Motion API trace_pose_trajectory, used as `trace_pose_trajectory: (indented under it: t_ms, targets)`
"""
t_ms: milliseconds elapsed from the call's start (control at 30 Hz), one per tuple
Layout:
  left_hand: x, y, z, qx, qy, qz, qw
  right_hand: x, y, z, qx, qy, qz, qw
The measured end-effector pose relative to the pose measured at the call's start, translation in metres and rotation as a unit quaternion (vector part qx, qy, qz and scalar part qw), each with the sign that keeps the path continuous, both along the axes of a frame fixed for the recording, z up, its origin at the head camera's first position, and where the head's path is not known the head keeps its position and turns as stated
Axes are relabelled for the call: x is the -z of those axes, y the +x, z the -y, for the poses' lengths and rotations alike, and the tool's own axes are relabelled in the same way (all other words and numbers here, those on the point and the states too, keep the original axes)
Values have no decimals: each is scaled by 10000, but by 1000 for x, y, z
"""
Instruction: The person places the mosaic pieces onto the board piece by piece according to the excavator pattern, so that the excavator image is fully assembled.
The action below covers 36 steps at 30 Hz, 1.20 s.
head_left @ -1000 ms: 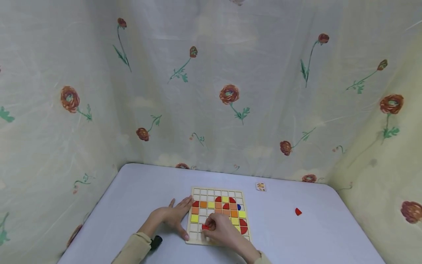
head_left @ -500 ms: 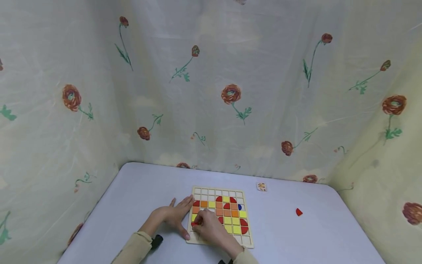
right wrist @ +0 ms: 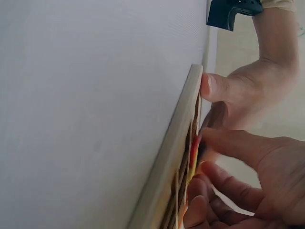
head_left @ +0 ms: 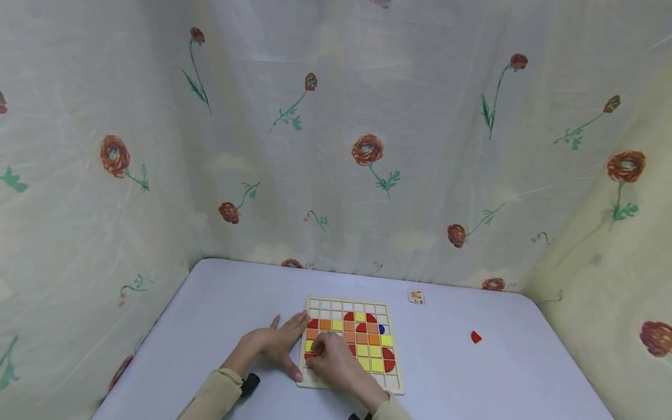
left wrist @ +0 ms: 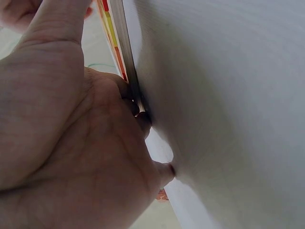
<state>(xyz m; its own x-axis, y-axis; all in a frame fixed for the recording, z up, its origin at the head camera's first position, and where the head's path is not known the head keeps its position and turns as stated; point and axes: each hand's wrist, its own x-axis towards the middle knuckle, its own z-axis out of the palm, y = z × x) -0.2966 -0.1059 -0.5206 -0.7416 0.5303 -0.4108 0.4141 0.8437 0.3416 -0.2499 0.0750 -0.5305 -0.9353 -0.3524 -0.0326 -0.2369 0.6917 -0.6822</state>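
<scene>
A pale wooden grid board lies on the table, partly filled with red, yellow, orange, salmon and blue pieces. My left hand is spread along the board's left side, its thumb at the near left corner and its fingers at the edge. Over the board's lower left, my right hand pinches a red piece between thumb and index finger in the left column, just below a yellow square. In the right wrist view the red piece sits at the board's surface, the thumb touching it. My right hand hides several cells.
A loose red quarter-circle piece lies on the white table to the right. A small printed card is behind the board's far right corner. Flower-patterned curtains enclose the table's back and sides.
My right hand has moved left with the red piece, from over the lower middle cells to the left column, and has stayed there since. My left hand keeps its place.
</scene>
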Motion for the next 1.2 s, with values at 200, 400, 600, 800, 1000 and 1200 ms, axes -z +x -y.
trace_pose_trajectory:
  t_ms: [200,400,600,800,1000,1200]
  targets:
    - [1,-1,0,-74,-1,67,10000,-17,1,-28,35,-290,197,9994]
    - [13,-7,2,-71,60,39,9999,-30,-9,-92,259,-121,212,9994]
    - [21,-11,3,-83,177,72,9998,-22,-24,-175,1504,200,373,9877]
    - [20,-11,5,-153,246,82,9995,-13,-32,-253,2112,449,139,9763]
    - [12,-7,4,-135,230,147,9995,-8,-36,-304,2552,794,-192,9634]
    - [4,-3,2,-101,197,209,9995,-2,-35,-325,2690,1174,-146,9559]
